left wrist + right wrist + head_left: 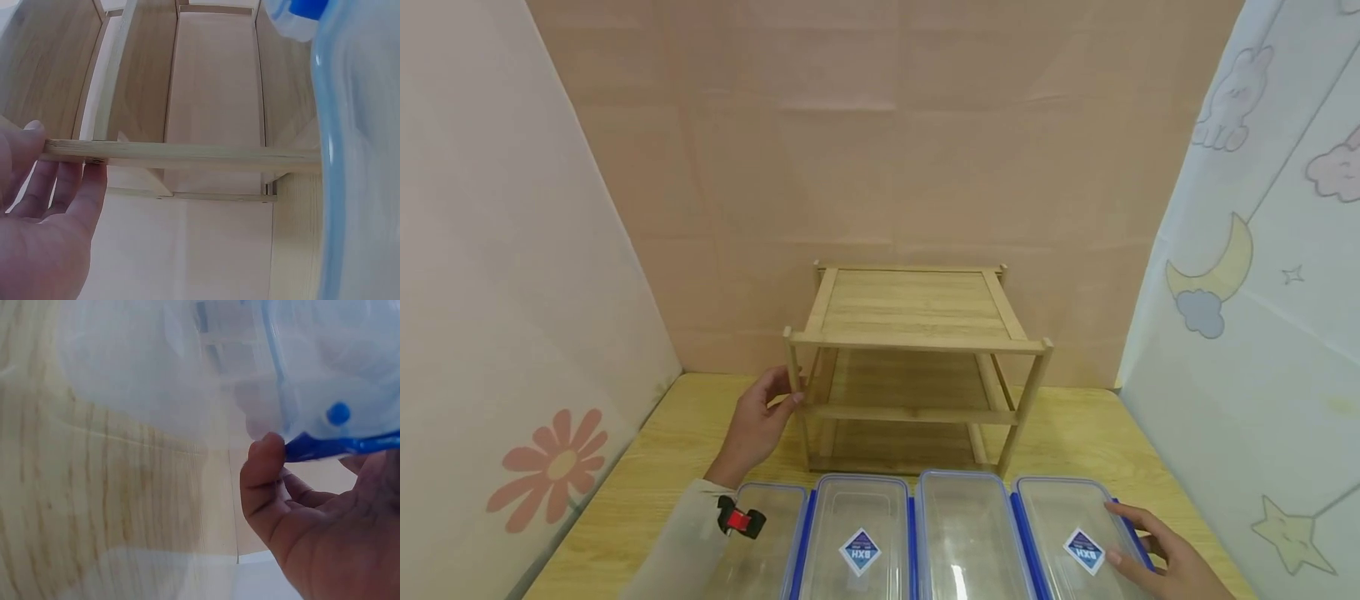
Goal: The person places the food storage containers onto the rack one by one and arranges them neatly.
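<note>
Smooth wooden rack (pixel 913 304), glossy plastic containers (pixel 966 525), wood-grain tabletop (pixel 688 425), matt creased cloth backdrop (pixel 887 167)

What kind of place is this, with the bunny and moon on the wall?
Probably a screened-off indoor nook: there's a creased peach-brown backdrop, a pale right-hand sheet printed with a yellow crescent moon, and a yellowish wooden table holding a three-tier wooden rack.

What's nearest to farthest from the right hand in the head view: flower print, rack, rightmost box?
1. Rightmost box: touched by the right hand.
2. Rack: ahead, to that hand's left.
3. Flower print: on the left wall.
</note>
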`<state>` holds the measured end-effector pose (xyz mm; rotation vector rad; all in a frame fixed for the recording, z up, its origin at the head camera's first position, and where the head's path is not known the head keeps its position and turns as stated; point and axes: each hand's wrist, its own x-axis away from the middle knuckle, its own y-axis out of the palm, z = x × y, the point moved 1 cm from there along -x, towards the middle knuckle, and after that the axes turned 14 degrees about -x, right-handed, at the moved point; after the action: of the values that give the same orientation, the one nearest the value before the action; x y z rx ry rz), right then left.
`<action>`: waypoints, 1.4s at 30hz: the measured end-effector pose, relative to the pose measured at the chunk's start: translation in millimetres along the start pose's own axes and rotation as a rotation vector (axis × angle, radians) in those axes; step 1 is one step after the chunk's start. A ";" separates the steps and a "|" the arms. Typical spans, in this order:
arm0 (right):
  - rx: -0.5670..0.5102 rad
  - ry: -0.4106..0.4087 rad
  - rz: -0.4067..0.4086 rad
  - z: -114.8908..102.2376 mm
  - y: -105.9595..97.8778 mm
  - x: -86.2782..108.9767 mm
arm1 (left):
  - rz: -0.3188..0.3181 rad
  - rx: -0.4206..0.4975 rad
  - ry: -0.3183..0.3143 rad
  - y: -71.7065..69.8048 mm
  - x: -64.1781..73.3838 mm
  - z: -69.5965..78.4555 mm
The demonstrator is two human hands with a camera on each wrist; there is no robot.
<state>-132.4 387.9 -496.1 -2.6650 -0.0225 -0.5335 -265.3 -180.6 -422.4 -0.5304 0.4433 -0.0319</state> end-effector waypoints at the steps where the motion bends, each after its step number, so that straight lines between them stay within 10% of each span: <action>1: -0.002 -0.007 -0.001 0.1 -0.6 -0.3 | 0.001 -0.001 0.004 0.3 -0.5 -0.2; 42: -0.175 0.028 -0.057 3.7 -6.7 0.6 | -0.019 -0.103 -0.044 2.9 -1.7 -0.4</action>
<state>-131.1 395.4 -496.3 -2.8342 -0.0457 -0.6168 -267.3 -178.1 -423.5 -0.6352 0.3989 -0.0155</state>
